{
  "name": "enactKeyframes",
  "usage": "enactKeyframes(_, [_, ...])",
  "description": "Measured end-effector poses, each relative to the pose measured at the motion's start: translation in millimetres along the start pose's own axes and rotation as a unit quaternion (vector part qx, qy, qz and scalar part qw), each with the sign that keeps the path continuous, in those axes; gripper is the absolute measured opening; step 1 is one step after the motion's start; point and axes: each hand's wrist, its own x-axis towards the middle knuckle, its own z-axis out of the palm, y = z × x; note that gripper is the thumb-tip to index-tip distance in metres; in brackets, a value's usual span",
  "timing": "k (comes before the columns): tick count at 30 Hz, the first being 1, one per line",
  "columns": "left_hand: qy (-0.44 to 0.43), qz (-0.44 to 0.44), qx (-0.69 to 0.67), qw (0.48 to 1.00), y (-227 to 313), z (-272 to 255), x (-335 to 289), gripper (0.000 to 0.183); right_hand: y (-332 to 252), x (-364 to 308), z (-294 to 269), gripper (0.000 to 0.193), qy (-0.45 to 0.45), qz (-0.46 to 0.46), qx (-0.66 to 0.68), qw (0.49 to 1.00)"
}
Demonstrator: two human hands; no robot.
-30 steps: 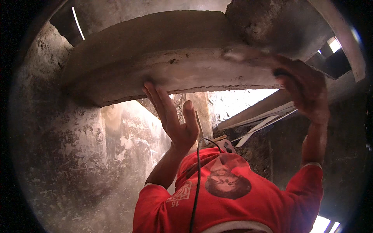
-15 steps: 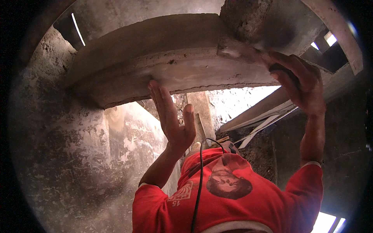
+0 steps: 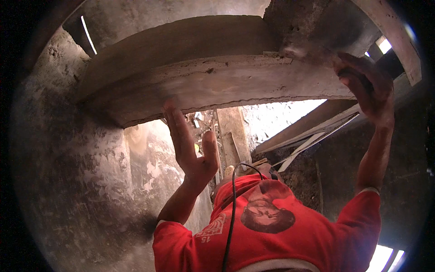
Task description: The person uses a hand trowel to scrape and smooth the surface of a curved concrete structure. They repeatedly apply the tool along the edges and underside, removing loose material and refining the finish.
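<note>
concrete beam point(image 3: 226, 84): arches across the view from 10 to 2 o'clock. left hand point(image 3: 192, 158): gripping nothing, fingers extended, fingertips at the beam's lower edge toward 10 o'clock. right hand point(image 3: 378, 97): between 2 and 3 o'clock, curled round a dark object point(image 3: 355, 75) — kind too blurred to tell — near the beam's end. mottled wall point(image 3: 90, 181): 8 o'clock. red shirt point(image 3: 317, 229): 5 o'clock, black cable point(image 3: 230, 217) over it at 6.

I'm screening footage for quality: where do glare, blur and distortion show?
In the head view, the gap under the concrete beam is washed out; there, the right fingers look blurred, and the upper-right plank appears bowed near the rim.
</note>
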Motion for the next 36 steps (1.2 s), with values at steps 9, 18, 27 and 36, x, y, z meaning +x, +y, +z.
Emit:
enactKeyframes(9, [-0.019,-0.008,0.005,1.0,-4.3,-12.7,-1.6,0.073,-1.8,9.0,-9.2,0.042,-0.023,-0.036,0.003,0.999])
enactKeyframes(18, [0.033,0.034,0.0,0.999,-10.2,-25.0,-4.3,0.067,-14.2,25.7,11.0,0.043,-0.069,-0.084,-0.006,0.994])
enactKeyframes(27, [0.048,0.036,-0.084,0.995,-12.2,-22.9,-6.0,0.064,-16.9,19.3,-4.9,0.044,-0.039,-0.028,-0.012,0.999])
enactKeyframes(36, [0.019,0.004,-0.174,0.985,-6.9,-21.8,-12.3,0.057,-32.8,3.8,-6.9,0.04,-0.026,0.038,0.024,0.999])
